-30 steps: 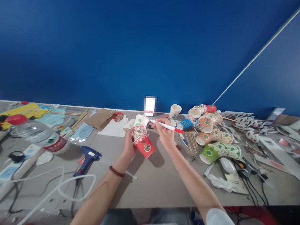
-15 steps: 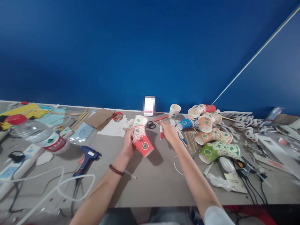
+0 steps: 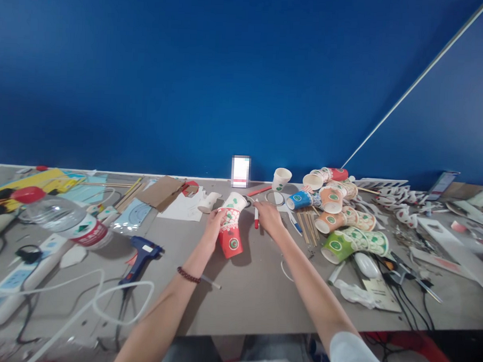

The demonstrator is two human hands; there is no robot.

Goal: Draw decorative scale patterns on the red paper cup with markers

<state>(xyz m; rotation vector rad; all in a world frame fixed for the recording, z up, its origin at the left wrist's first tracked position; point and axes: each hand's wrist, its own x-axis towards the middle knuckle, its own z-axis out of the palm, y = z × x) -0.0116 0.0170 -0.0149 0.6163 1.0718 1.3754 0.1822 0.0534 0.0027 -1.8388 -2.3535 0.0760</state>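
My left hand is closed around two paper cups joined in a stack. The lower, red patterned cup tilts down toward me, and the white end with green marks points away. To its right, my right hand is low over the table, its fingers curled at a white marker with a red cap. Fingertip contact is partly hidden. Dark scissors show only in part between the stack and this hand.
Several stacked coloured cups lie to the right beside wooden sticks. One white cup stands at the back. Leftward are a blue glue gun, a plastic bottle, cardboard and a power strip. A blue wall rises behind.
The cup stack has turned more upright in my left hand and shifted slightly right. My right hand and the marker have come a little toward me. Less of the scissors shows.
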